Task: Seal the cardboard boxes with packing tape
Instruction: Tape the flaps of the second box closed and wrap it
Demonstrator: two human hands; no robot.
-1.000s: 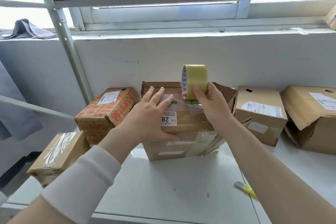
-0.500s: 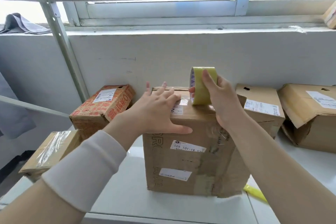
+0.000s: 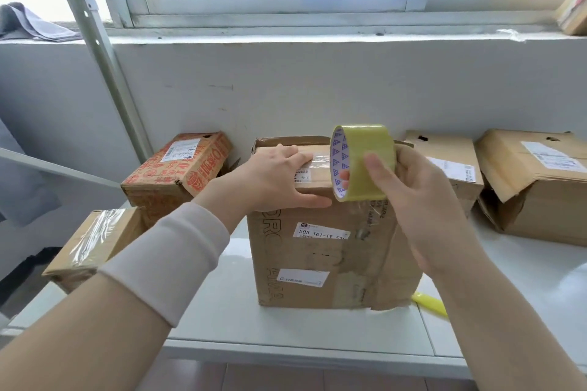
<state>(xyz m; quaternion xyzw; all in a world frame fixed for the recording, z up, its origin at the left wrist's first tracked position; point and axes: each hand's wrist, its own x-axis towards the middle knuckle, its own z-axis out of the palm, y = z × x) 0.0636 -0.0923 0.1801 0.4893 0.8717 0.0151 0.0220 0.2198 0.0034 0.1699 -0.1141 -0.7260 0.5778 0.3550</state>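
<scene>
A worn brown cardboard box [image 3: 320, 260] with white labels stands upright in the middle of the white shelf. My left hand [image 3: 273, 178] lies flat on its top, fingers straight, pressing near the front edge. My right hand [image 3: 409, 200] grips a yellowish roll of packing tape [image 3: 365, 162] at the box's top front edge, thumb across the roll and a finger through its core. A clear strip of tape runs from the roll down onto the box's front face.
A red-printed box [image 3: 178, 174] and a tape-covered box [image 3: 92, 241] sit at the left. Two more brown boxes [image 3: 444, 162] [image 3: 540, 187] stand at the right, the far one torn open. A yellow tool [image 3: 428, 303] lies behind the middle box. The shelf's front edge [image 3: 286, 349] is near.
The tape roll has come forward from the box's top toward its front edge and down a little. My left hand stays pressed on the top. The view has moved closer.
</scene>
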